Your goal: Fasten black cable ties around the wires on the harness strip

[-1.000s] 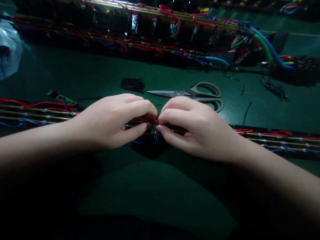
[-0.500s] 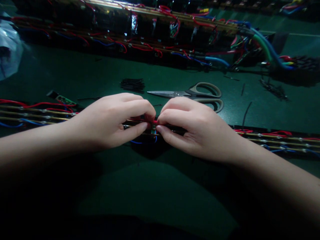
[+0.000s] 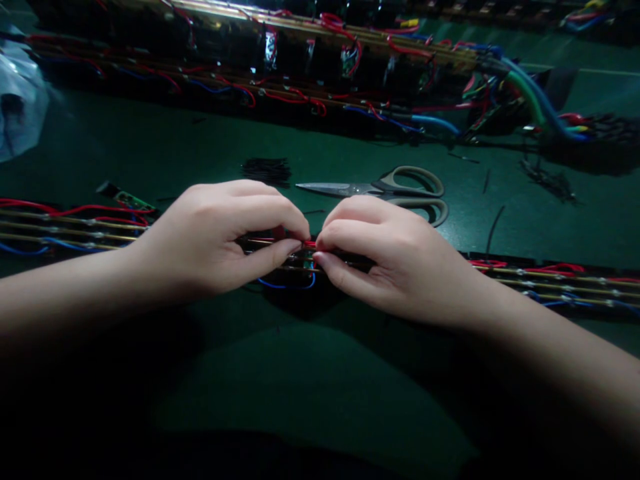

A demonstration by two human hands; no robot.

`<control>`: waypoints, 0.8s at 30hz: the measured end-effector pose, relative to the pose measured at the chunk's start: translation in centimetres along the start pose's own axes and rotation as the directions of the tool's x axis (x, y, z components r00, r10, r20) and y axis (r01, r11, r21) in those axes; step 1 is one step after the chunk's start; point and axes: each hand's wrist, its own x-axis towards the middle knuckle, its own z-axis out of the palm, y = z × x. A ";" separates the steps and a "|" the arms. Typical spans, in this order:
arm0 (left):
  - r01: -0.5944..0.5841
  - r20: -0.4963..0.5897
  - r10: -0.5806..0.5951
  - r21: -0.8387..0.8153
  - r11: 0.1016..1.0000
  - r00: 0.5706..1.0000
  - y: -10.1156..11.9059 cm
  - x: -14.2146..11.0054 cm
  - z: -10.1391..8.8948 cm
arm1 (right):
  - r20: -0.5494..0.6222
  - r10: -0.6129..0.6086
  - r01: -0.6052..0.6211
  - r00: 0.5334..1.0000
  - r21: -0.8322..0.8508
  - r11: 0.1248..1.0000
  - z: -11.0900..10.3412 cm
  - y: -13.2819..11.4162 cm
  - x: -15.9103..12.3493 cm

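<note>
A long wired assembly with brass rods (image 3: 590, 280) and red and blue wires runs across the green table. At its middle, my left hand (image 3: 235, 233) pinches thumb and fingers together around a short red wire (image 3: 309, 244). Close on the other side, my right hand (image 3: 390, 257) is also closed in a pinch at the same spot, its fingertips at the red wire's right end. What lies between the right fingertips is too small to make out. Below the fingertips a blue wire (image 3: 287, 287) loops out beside a small green circuit board (image 3: 309, 261).
Just beyond my hands lie scissors (image 3: 355, 189) and a bundle of short black strips (image 3: 266, 171). A loose circuit board (image 3: 131, 200) rests at left. Larger wired assemblies (image 3: 225, 47) stretch across the back, with a clear plastic bag (image 3: 23, 100) at far left.
My left fingertips have shifted slightly up, onto the red wire, and the left thumb has risen a little. The right hand stays almost in place.
</note>
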 end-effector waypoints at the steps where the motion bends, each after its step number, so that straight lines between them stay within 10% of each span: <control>1: 0.006 -0.001 -0.006 0.000 1.000 1.000 0.0 0.0 0.0 | 0.000 0.003 -0.003 1.000 0.000 1.000 0.0 0.0 0.0; 24: 0.085 -0.013 -0.086 -0.075 0.994 0.996 0.2 0.2 -0.2 | -0.008 0.007 -0.007 1.000 -0.009 1.000 0.0 -0.1 0.0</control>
